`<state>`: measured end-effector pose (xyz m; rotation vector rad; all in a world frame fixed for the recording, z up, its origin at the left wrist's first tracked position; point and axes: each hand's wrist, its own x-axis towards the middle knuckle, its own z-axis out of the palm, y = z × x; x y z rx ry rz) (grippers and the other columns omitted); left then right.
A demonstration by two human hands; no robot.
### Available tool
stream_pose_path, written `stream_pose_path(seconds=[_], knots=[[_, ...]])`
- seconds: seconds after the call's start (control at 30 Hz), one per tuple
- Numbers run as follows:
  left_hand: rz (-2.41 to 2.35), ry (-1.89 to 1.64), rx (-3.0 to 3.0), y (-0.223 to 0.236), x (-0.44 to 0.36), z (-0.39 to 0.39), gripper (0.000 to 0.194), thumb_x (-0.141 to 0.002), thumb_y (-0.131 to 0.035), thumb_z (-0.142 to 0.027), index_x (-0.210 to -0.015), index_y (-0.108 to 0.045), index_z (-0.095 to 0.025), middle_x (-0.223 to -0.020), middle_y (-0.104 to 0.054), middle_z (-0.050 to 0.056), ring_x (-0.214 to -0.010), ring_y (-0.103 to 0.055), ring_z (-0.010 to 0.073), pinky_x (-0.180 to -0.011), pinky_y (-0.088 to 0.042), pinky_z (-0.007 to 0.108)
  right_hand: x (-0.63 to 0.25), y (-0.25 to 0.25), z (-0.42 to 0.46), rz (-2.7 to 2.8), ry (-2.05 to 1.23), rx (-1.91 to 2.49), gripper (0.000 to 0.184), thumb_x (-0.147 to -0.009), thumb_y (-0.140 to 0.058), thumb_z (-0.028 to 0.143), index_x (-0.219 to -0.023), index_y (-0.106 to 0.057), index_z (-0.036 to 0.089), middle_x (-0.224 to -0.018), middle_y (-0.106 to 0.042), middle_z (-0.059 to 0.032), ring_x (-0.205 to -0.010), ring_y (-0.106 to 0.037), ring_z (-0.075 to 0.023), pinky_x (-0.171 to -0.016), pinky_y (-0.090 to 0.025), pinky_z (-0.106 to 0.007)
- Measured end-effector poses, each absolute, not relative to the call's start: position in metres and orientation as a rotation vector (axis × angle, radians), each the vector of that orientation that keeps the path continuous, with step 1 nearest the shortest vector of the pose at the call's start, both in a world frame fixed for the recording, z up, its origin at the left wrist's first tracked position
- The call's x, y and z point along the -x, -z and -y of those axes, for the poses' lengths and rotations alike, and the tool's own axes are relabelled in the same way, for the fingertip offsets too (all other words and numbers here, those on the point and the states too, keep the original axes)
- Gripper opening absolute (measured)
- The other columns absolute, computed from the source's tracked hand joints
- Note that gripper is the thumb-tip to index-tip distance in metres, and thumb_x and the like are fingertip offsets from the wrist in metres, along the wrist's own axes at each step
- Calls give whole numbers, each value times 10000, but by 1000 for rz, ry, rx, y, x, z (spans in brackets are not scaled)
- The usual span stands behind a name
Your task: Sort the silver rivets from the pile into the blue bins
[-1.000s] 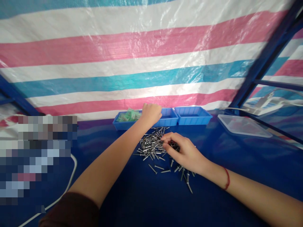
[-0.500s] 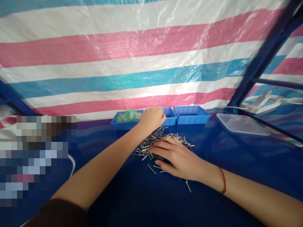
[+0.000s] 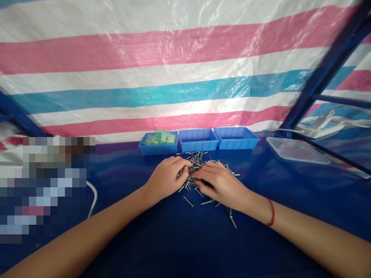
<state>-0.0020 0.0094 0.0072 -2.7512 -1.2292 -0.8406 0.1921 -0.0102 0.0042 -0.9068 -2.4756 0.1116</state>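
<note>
The left hand's fingers are curled with the thumb close below them, and the right hand's fingers bend downward, slightly parted from the thumb; whether either grips anything, I cannot tell. The left hand and right hand nearly meet over a heap of nail-like metal pieces, which lies on the bench between and beneath them. A few strays lie nearer the bench's front edge. A red cord circles the right wrist. Beyond the heap, three blue bins stand in a row along the back edge: the left bin with green packets, the middle bin and the right bin. Toward the back right corner lies a translucent lid.
</note>
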Motion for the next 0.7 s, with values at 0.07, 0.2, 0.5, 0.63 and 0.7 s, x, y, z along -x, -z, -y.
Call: stream_pose_path(seconds=[0.07,0.2,0.5,0.63,0.7], knots=[[1223,845,2759,-3,3,-9,201,-843,-457,-124,-941,-623,-182,-858,-674,30,-782,-583,163,-751,-437,296,-193,-1,8,2425,-121,931,178,-876,-497,175,-953,-657,173,-841,-685,-50,-790,-572,-187,-701,-358,-322],[1242,849,2747,0,1,-7,199,-825,-467,-120,-925,-627,-183,-845,-670,30,-776,-574,168,-716,-420,300,-196,0,5,2297,-138,937,158,-860,-504,160,-902,-651,197,-840,-688,-34,-766,-577,-170,-690,-367,-313],[1332,908,2773,3,1,-9,190,-821,-485,-112,-931,-621,-185,-867,-670,22,-809,-575,178,-724,-412,303,-195,-8,16,2568,-113,885,85,-805,-594,251,-772,-631,182,-747,-607,-32,-757,-511,-182,-682,-346,-316],[1264,960,2776,1,2,-7,165,-845,-487,-147,-934,-619,-192,-899,-667,17,-846,-578,171,-749,-387,302,-196,-9,15,2628,17,871,154,-872,-504,175,-789,-634,171,-758,-601,-43,-744,-509,-175,-675,-338,-309],[1181,959,2798,-1,1,-4,146,-859,-490,-179,-918,-623,-192,-895,-666,17,-836,-576,163,-750,-372,302,-197,-9,15,2655,146,856,175,-887,-486,180,-790,-631,166,-758,-599,-49,-732,-511,-179,-665,-336,-314]])
